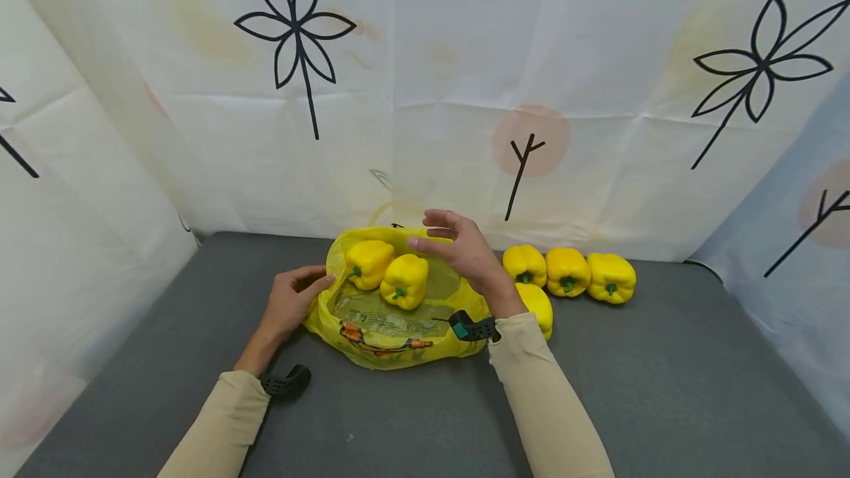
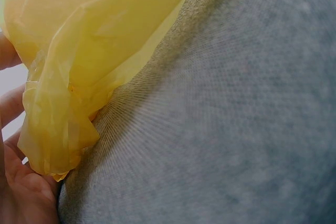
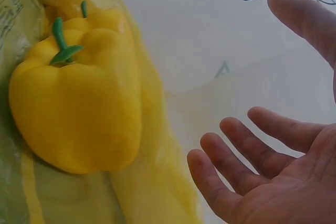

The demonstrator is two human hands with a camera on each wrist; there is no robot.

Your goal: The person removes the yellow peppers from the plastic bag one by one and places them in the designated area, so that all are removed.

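A yellow plastic bag (image 1: 392,356) lies on the table with its mouth spread wide. Inside it are two yellow bell peppers, one nearer the back left (image 1: 369,262) and one beside it (image 1: 403,282), their green stems showing. My left hand (image 1: 292,301) pinches the bag's left rim; in the left wrist view its fingers (image 2: 11,106) are partly hidden behind the yellow plastic. Above the right side of the bag is my right hand (image 1: 468,253), fingers spread and holding nothing. The right wrist view shows its bare palm (image 3: 294,182) beside the bag and a pepper (image 3: 79,108).
Several more yellow bell peppers stand right of the bag: a row of three at the back, ending with one (image 1: 611,278) on the right, and one (image 1: 536,308) in front, partly behind my right forearm. A white printed cloth (image 1: 438,153) hangs behind the grey table (image 1: 664,389).
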